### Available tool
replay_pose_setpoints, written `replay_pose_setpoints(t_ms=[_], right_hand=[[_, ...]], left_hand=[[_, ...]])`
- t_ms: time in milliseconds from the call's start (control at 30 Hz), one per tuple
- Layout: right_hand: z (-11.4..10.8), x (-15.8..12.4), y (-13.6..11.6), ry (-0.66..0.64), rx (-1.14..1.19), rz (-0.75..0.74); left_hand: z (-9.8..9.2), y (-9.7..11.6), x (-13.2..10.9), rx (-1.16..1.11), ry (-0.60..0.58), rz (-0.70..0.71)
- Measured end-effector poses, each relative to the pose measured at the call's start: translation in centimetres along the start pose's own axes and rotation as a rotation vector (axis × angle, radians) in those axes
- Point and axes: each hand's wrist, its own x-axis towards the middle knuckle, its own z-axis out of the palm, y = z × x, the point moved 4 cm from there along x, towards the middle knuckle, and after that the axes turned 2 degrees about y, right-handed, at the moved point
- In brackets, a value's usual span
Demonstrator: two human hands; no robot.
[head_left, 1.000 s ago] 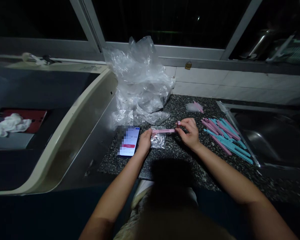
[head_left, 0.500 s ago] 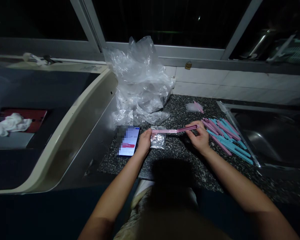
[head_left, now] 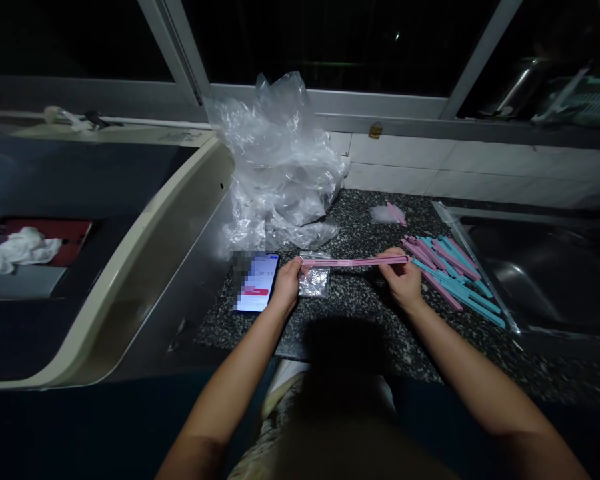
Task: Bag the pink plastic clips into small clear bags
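Note:
A pink bag-sealing clip [head_left: 353,262], a long slim plastic strip, is stretched out almost straight between my hands above the counter. The fingers of my left hand [head_left: 287,285] pinch its left end. Near the other end, my right hand [head_left: 403,279] grips the strip between thumb and fingers, and its tip pokes out past them. Under the clip's left part lies a small clear plastic packet [head_left: 314,283]. Just right of my right hand is a loose pile of pink and blue clips [head_left: 453,270].
A lit phone [head_left: 257,283] lies left of my left hand. Crumpled clear plastic bags [head_left: 290,160] rise behind it. A small packet with a pink piece [head_left: 389,213] sits farther back. The metal sink [head_left: 530,267] borders the pile; a beige-edged machine [head_left: 145,247] stands at left.
The pink clip was bent upward at its middle and is now nearly straight. My right hand has moved slightly right and turned with its end; my left hand has hardly shifted.

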Motion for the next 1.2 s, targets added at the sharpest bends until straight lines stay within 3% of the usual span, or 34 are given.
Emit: replay_pose_setpoints(t_ms=[233, 667, 867, 1067, 1200], right_hand=[[0.2, -0.5, 0.6, -0.036, 0.000, 0.053], [0.1, -0.5, 0.4, -0.037, 0.007, -0.038], [0.2, -0.8, 0.4, -0.092, -0.043, -0.039], [1.5, -1.2, 0.5, -0.136, -0.107, -0.011], [2.6, -1.3, 0.3, -0.201, -0.196, -0.070]], left_hand=[[0.0, 0.2, 0.0, -0.025, 0.003, -0.076], [-0.3, 0.3, 0.0, 0.122, 0.020, 0.021], [-0.3, -0.1, 0.2, 0.124, 0.012, -0.002], [-0.2, -0.6, 0.3, 0.112, -0.041, 0.007], [0.1, -0.6, 0.1, 0.110, -0.077, 0.001]])
